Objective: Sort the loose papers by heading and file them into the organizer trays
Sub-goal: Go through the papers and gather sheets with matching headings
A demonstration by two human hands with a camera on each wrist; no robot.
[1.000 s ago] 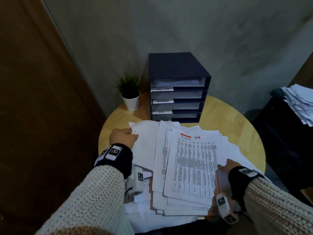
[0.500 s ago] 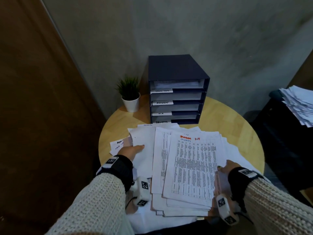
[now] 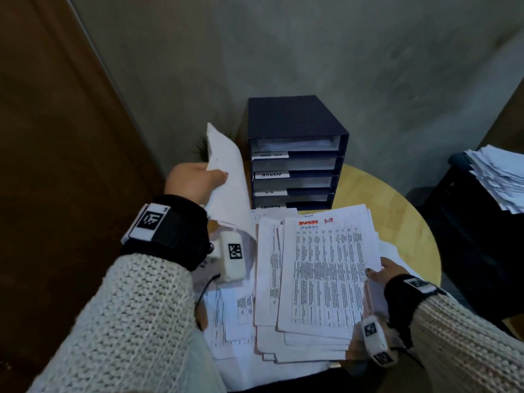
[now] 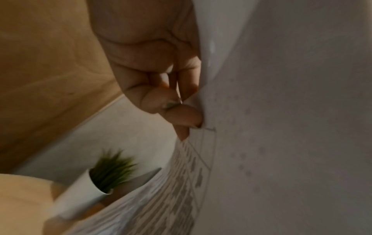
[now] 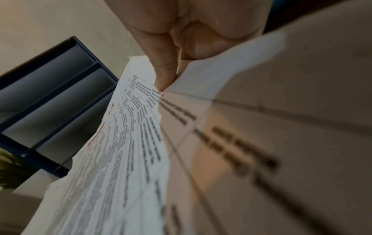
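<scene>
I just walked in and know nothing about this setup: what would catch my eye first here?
Probably the big heap of printed papers spread over the round wooden table, the right hand gripping its edge. Next, the left hand lifting one sheet upright, beside the dark organizer with labelled trays at the table's back.

Left hand (image 3: 195,180) raised, fingers pinching; right hand (image 3: 382,272) low, gripping.

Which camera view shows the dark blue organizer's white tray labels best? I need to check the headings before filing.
The head view: the dark blue organizer faces the camera, with its white tray labels on the tray fronts, one reading ADMIN. The right wrist view shows only its trays from a steep angle, no labels. The left wrist view misses it.
</scene>
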